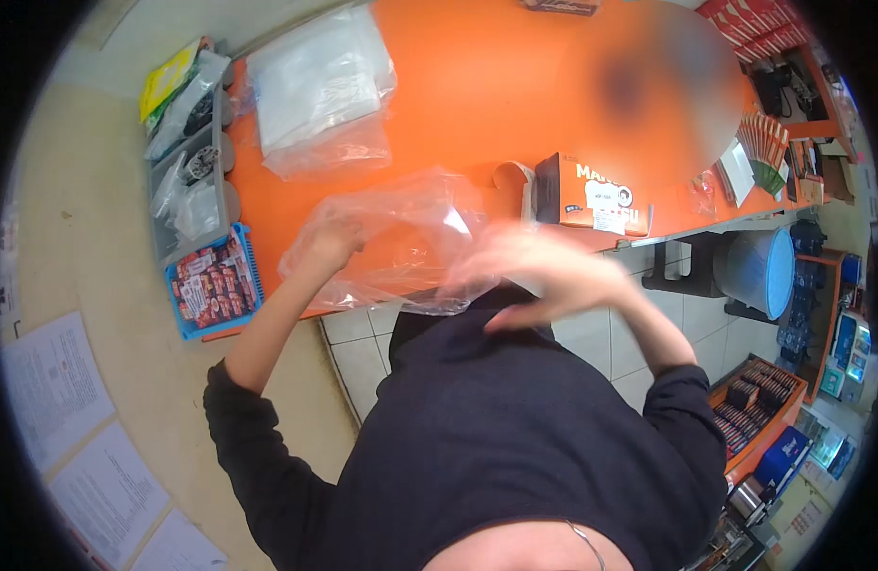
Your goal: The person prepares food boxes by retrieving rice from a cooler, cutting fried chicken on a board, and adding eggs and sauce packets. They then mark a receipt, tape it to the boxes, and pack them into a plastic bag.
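Note:
A clear plastic bag (410,224) lies loosely spread at the near edge of the orange table (448,86). My left hand (332,244) is closed on the bag's left part, its fingers partly behind the film. At the bag's right side is my right hand (544,271), blurred by motion, with fingers apart and the thumb pointing down toward my dark shirt. Just beyond my right hand stands an orange and black box (591,193) with a white label. A stack of clear plastic bags (320,86) lies at the back left.
Grey bins (187,162) and a blue basket of packets (214,284) line the left edge. Fanned booklets (764,152) lie at the right of the table, near a blurred patch. A blue-lidded bin (767,271) and a crate of small packs (758,404) are at right.

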